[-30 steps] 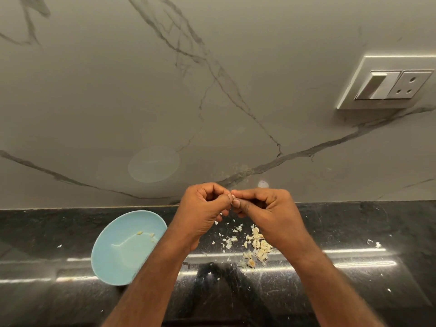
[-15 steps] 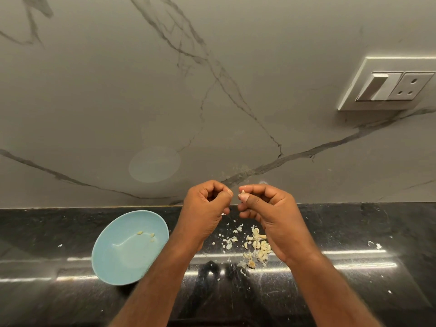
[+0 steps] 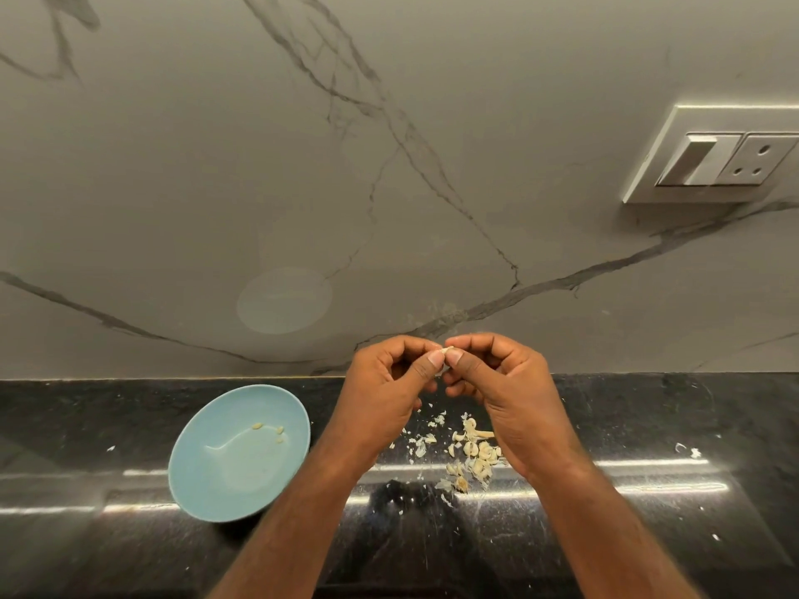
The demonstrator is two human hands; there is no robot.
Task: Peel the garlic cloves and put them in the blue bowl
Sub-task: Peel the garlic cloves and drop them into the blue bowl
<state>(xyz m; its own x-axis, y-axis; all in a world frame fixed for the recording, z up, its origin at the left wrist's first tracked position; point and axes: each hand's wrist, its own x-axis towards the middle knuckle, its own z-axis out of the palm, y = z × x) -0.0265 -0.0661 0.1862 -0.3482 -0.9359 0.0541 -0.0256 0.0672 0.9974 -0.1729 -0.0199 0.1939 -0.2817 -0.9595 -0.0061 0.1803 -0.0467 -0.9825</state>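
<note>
Half a second ago the hands are a little apart, with the right one alone pinching a pale scrap; now they are back together, thumb tips almost touching. The left hand (image 3: 380, 395) and right hand (image 3: 510, 391) both pinch the clove (image 3: 447, 350) between thumb and curled fingers. Each grip is closed tight on it, and only a sliver of the clove shows above the thumbnails. I judge this a fresh bite at the skin: peeling is under way and the clove is not ready to drop.

The clove sits right where the two grips meet, held up in front of the wall and above the tabletop (image 3: 648, 425). It is well apart from the bowl (image 3: 203, 482), which stands lower left beside the left forearm. A few pale pieces (image 3: 258, 425) lie in the bowl. The pile (image 3: 473, 451) of cloves and skins lies on the tabletop under the right hand — so much of the job looks left.
</note>
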